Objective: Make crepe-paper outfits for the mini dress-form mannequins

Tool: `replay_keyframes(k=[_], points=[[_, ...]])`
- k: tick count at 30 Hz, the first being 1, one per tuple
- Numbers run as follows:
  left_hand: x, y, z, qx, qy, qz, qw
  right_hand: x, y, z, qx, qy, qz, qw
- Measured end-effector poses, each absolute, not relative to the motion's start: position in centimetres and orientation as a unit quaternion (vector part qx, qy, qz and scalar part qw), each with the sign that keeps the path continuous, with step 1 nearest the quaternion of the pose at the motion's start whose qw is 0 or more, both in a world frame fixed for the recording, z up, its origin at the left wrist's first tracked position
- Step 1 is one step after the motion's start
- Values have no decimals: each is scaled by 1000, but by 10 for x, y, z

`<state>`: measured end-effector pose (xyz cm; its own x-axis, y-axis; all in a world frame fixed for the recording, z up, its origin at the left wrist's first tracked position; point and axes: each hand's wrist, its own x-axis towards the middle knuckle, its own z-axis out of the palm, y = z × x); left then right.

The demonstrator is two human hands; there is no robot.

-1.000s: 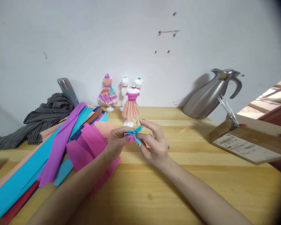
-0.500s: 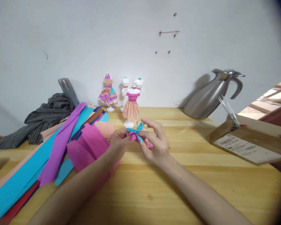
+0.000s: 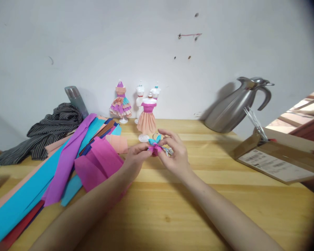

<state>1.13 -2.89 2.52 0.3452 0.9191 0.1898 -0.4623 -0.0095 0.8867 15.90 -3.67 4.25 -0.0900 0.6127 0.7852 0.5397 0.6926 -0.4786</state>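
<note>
A small pink-and-blue paper flower (image 3: pixel 155 147) is pinched between the fingertips of the left hand (image 3: pixel 138 153) and right hand (image 3: pixel 174 150), above the wooden surface (image 3: pixel 167 209); pink petals face the wearer, blue ones point up and away. Its long axis is unclear. Rightward, an open cardboard box (image 3: pixel 277 157) holds thin white sticks (image 3: pixel 255 122).

A pale wooden table with a striped grain (image 3: pixel 167 212) bears long blue, purple and pink paper strips (image 3: pixel 68 157), small white dress forms in paper outfits (image 3: pixel 147 116), and a silver metal jug with a curved handle (image 3: pixel 227 108).
</note>
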Motion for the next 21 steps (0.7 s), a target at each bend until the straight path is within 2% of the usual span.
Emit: replay_keyframes(k=[4, 8, 14, 21], points=[[10, -25, 34, 432, 206, 484, 732, 161, -33, 42, -416, -711, 104, 557], [4, -23, 41, 421, 189, 430, 776, 161, -32, 42, -402, -720, 123, 552], [4, -23, 42, 418, 283, 474, 722, 159, -32, 41, -400, -730, 128, 538], [-2, -17, 42, 469, 361, 452, 668, 156, -32, 36, -391, -751, 119, 519]])
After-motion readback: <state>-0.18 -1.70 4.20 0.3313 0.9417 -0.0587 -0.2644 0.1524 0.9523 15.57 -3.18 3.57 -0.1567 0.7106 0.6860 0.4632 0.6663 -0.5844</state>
